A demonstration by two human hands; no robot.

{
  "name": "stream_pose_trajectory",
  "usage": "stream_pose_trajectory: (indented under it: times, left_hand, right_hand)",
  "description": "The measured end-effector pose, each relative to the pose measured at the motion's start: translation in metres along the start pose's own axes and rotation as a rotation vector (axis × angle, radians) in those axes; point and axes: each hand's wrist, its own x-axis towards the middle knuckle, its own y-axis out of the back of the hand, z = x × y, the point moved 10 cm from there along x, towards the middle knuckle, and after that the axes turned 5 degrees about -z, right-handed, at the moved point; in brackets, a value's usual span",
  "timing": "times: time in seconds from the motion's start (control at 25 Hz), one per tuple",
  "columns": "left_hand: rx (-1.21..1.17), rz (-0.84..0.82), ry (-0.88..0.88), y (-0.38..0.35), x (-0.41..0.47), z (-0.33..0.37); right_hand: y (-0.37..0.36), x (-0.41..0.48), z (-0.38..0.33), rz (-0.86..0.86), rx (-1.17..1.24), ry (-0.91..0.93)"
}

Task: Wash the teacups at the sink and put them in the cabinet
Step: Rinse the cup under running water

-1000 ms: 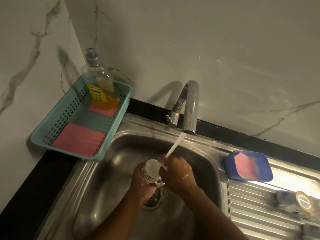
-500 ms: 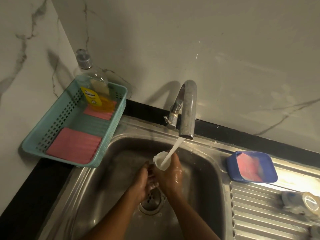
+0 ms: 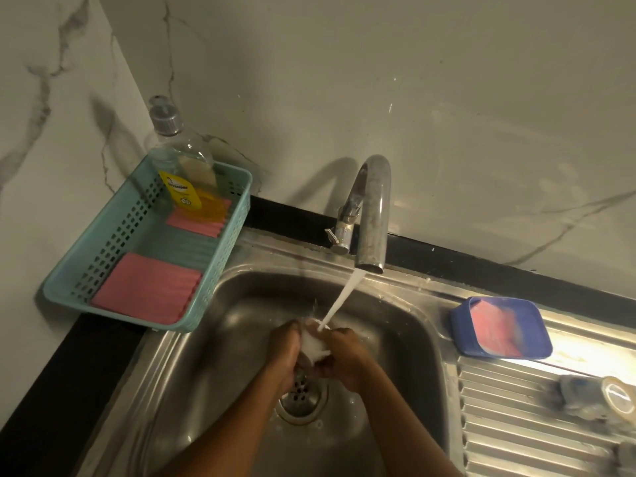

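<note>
A small white teacup [image 3: 315, 344] is held between both hands over the steel sink [image 3: 206, 339], under the water running from the tap [image 3: 373, 208]. My left hand [image 3: 285, 356] grips its left side and my right hand [image 3: 344, 359] grips its right side. My fingers and the splashing water hide most of the cup. Another teacup [image 3: 612, 397] lies on its side on the ribbed drainboard at the right edge.
A teal basket [image 3: 223, 270] with pink cloths and a dish soap bottle [image 3: 179, 166] stands left of the sink. A blue soap dish [image 3: 500, 327] holding a pink scrubber sits right of the basin. The drain [image 3: 303, 397] lies below my hands.
The cup was raised in my right hand with its mouth to the stream. Now it sits lower, between both hands, with water pouring over it.
</note>
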Motion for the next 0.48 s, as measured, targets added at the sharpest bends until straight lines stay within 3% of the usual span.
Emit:
stream_pose_trajectory:
  times: [0.08, 0.2, 0.28, 0.36, 0.48]
  left_hand:
    - [0.117, 0.074, -0.072, -0.008, 0.001, 0.017]
    - [0.588, 0.17, -0.289, -0.027, -0.01, 0.055]
    - [0.757, 0.167, -0.336, -0.043, -0.016, 0.066]
    - [0.799, 0.154, -0.328, -0.055, -0.011, 0.067]
    - [0.654, 0.078, -0.197, -0.053, 0.004, 0.064]
  right_hand:
    - [0.003, -0.006, -0.006, -0.001, 0.129, 0.003]
    - [0.007, -0.016, -0.01, -0.009, 0.256, 0.039]
    - [0.012, -0.016, -0.007, 0.0, 0.317, 0.07]
    - [0.018, -0.014, -0.004, 0.045, 0.294, 0.116]
    - [0.022, -0.012, -0.004, 0.06, 0.206, 0.177]
